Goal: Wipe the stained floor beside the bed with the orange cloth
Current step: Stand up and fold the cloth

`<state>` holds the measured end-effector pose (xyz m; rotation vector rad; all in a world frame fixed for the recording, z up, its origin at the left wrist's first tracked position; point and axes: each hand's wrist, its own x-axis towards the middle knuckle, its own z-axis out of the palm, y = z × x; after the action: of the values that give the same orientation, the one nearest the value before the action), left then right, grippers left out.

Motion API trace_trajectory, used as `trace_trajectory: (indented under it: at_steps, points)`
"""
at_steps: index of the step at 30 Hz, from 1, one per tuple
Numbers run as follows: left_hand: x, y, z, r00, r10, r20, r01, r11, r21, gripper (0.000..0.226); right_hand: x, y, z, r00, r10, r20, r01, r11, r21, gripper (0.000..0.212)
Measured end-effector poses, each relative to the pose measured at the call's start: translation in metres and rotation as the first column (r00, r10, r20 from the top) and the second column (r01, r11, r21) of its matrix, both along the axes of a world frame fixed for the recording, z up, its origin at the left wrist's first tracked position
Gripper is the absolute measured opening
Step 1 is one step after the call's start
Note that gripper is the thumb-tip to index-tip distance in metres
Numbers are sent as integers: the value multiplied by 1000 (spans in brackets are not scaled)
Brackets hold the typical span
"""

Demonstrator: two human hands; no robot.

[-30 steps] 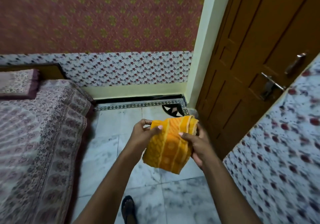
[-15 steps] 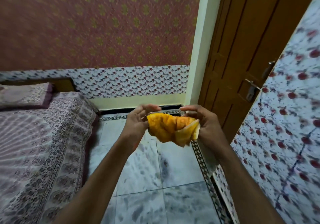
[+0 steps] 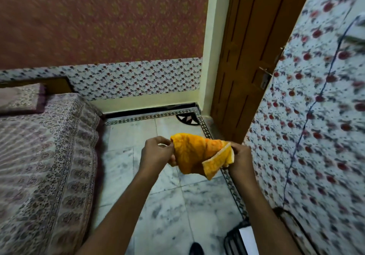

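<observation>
Both hands (image 3: 158, 153) grip orange cloth (image 3: 199, 154) abv floor (image 3: 167, 205)

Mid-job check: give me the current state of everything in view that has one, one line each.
Orange cloth: bunched, held in the air above the floor, one corner hanging loose.
Left hand: pinches the cloth's left edge.
Right hand: grips the cloth's right end.
Brown wooden door: ajar.
White marble floor: not yet touched by the cloth; no stain can be made out.
Bed with patterned cover: made, cover spread flat.
</observation>
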<state>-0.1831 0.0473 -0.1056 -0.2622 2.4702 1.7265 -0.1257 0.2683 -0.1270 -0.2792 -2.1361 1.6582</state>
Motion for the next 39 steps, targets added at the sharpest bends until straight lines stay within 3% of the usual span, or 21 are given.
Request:
trace_trajectory:
  at_steps: [4, 8, 13, 15, 17, 18, 19, 21, 23, 26, 29, 31, 33, 37, 39]
  points:
    - [27, 2, -13, 998, 33, -47, -32, 999, 15, 4, 33, -3, -12, 1000, -26, -11, 26, 999, -21, 21]
    - [40, 9, -18, 1000, 15, 4, -16, 967, 254, 20, 43, 3, -13, 999, -49, 2, 49, 999, 0, 11]
    - [53, 21, -13, 992, -108, 58, 48, 781, 623, 36, 45, 13, -20, 993, 109, 47, -101, 982, -158, 34]
    - [54, 26, -11, 989, -132, 65, 52, 729, 683, 37, 49, 17, -19, 987, 160, 3, -155, 958, -241, 39]
    - [54, 34, -7, 992, -120, 37, 65, 740, 669, 34, 54, 23, -18, 984, 174, -41, -178, 930, -323, 61]
    - [54, 39, -5, 994, -110, 15, 74, 756, 650, 30, 57, 25, -16, 976, 203, -77, -216, 869, -446, 70]
    - [53, 41, -4, 994, -110, -6, 89, 773, 628, 23, 61, 24, -14, 967, 224, -119, -250, 765, -593, 67]
    - [51, 46, -2, 988, -136, -67, 150, 812, 565, 18, 66, 26, -13, 963, 225, -149, -240, 463, -853, 58]
    - [47, 49, -2, 979, -156, -134, 200, 871, 449, 23, 64, 30, -16, 977, 205, -66, -133, 333, -934, 53]
    - [45, 55, -6, 960, -150, -238, 222, 923, 314, 29, 54, 35, -13, 970, 235, 66, -39, 418, -908, 59]
    - [44, 53, -15, 951, -119, -285, 202, 938, 281, 34, 47, 39, -10, 974, 222, 43, -112, 636, -763, 79]
    - [45, 50, -15, 950, -110, -293, 187, 951, 248, 36, 44, 40, -11, 980, 195, 33, -119, 714, -691, 88]
    - [47, 48, -10, 942, -139, -306, 211, 953, 217, 37, 40, 39, -17, 978, 209, 23, -124, 659, -742, 88]
    - [48, 45, 2, 903, -250, -350, 308, 944, 119, 40, 39, 41, -36, 937, 338, -91, -242, 439, -865, 83]
    - [45, 40, 8, 884, -304, -354, 346, 936, 60, 41, 40, 38, -42, 910, 383, -160, -321, 406, -856, 80]
